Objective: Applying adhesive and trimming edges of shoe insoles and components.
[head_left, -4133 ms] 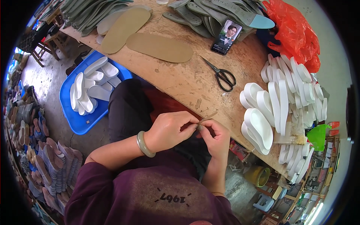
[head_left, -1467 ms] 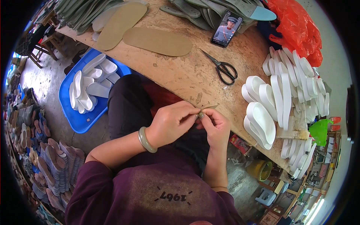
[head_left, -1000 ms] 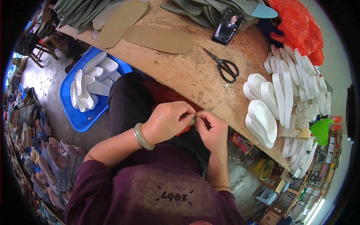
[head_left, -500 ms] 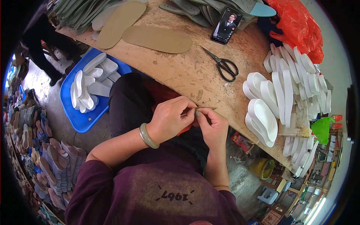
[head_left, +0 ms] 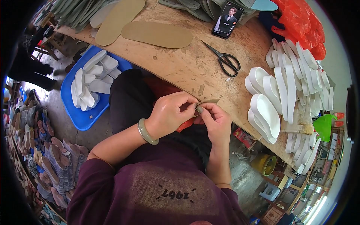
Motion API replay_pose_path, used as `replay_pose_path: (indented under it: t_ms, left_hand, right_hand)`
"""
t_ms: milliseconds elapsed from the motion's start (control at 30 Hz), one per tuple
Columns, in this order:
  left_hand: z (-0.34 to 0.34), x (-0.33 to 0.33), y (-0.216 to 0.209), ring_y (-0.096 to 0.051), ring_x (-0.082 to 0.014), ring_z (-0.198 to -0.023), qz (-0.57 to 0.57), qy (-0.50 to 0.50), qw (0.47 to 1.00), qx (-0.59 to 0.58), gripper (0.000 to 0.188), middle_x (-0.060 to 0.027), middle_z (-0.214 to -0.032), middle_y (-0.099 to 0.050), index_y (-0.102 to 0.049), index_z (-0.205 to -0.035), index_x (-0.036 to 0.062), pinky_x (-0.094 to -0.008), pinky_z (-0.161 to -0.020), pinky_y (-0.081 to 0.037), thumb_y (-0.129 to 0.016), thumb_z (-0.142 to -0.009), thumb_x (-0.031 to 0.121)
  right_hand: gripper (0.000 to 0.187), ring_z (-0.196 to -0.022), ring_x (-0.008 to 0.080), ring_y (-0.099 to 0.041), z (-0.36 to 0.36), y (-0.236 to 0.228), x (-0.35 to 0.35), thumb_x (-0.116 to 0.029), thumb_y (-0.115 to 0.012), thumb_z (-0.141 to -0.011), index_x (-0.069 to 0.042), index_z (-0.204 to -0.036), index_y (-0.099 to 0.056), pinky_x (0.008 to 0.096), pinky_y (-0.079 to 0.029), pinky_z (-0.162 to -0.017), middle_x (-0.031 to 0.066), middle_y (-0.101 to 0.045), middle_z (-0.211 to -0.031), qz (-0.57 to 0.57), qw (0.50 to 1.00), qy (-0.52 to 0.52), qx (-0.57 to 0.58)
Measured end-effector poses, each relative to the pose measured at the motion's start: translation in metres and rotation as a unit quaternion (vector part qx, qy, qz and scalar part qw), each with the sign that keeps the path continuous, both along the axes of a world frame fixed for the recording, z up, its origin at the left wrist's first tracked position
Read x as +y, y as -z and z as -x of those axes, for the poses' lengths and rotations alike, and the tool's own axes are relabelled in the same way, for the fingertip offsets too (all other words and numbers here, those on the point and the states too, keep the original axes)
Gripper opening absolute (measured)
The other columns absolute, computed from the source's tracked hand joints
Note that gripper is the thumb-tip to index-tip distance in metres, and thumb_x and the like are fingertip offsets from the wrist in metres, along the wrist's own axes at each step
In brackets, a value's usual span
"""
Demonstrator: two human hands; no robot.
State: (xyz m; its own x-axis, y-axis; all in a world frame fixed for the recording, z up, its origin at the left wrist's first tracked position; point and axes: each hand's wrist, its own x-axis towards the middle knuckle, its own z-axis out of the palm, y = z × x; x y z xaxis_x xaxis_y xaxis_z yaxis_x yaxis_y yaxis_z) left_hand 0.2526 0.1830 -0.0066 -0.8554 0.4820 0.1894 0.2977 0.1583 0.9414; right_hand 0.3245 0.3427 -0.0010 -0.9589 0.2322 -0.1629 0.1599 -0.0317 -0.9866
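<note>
My left hand (head_left: 169, 113) and my right hand (head_left: 214, 123) meet at the table's near edge, fingertips pinched together. Between them is a thin tan-brown piece (head_left: 210, 101), seen nearly edge-on, its far end sticking out past my right fingers. Most of it is hidden behind the fingers, so its full shape cannot be told. A pale bangle (head_left: 147, 132) circles my left wrist. Black-handled scissors (head_left: 225, 60) lie beyond my right hand, blades partly apart. Two tan insole-shaped sheets (head_left: 157, 35) rest flat on the far left of the table.
White shoe soles (head_left: 267, 114) are piled along the table's right side. A lit phone (head_left: 227, 20) leans against grey sole pieces (head_left: 187, 4) beside a red plastic bag (head_left: 300, 26). At left, a blue tub (head_left: 80, 122) holds more white soles, near stacked insoles (head_left: 56, 168).
The thin brown piece has tilted, showing more of its length beyond my right fingers. Both hands stay pinched together, slightly shifted. At the far left, the other person's legs have moved left.
</note>
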Motion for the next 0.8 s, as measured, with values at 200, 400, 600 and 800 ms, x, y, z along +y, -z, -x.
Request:
replay_pose_path:
  t_ms: [200, 400, 600, 800]
  left_hand:
    - [-0.001, -0.005, -0.003, -0.068, -0.0235, -0.073, 0.03, 0.015, 0.997, 0.072, 0.009, -0.0111, -0.086, -0.069, -0.07, -0.092, 0.0, -0.0293, -0.066, -0.055, -0.065, -0.085, 0.002]
    - [-0.005, -0.005, -0.004, -0.068, -0.0275, -0.071, 0.064, -0.007, 0.968, 0.244, 0.011, -0.0104, -0.084, -0.07, -0.069, -0.09, 0.0028, -0.032, -0.063, -0.056, -0.07, -0.079, 0.001]
    - [-0.008, -0.005, -0.005, -0.068, -0.0265, -0.071, 0.096, 0.0, 0.956, 0.279, 0.014, -0.0101, -0.082, -0.069, -0.068, -0.087, 0.0035, -0.033, -0.062, -0.056, -0.071, -0.074, -0.001]
    - [-0.008, -0.003, -0.003, -0.068, -0.026, -0.069, 0.089, -0.013, 0.959, 0.268, 0.015, -0.0099, -0.082, -0.069, -0.068, -0.086, 0.0038, -0.0323, -0.061, -0.055, -0.071, -0.072, -0.001]
  right_hand:
    - [0.013, -0.069, 0.011, -0.066, -0.001, -0.004, -0.001, -0.001, -0.057, -0.098, 0.006, -0.102, -0.067, 0.0239, -0.055, -0.063, 0.0049, -0.068, -0.084, 0.008, 1.0, -0.015, -0.012]
    - [0.012, -0.069, 0.0099, -0.067, -0.002, -0.006, -0.003, -0.001, -0.058, -0.097, 0.005, -0.1, -0.067, 0.0238, -0.054, -0.062, 0.0051, -0.069, -0.08, -0.064, 0.998, -0.019, -0.014]
    - [0.011, -0.069, 0.01, -0.068, -0.004, -0.001, 0.0, -0.003, -0.059, -0.096, 0.005, -0.098, -0.067, 0.0242, -0.053, -0.063, 0.006, -0.07, -0.08, -0.112, 0.993, -0.029, -0.014]
    - [0.011, -0.069, 0.0109, -0.068, -0.005, 0.004, 0.002, -0.002, -0.06, -0.094, 0.004, -0.098, -0.068, 0.0253, -0.053, -0.065, 0.008, -0.071, -0.08, -0.136, 0.99, -0.022, -0.005]
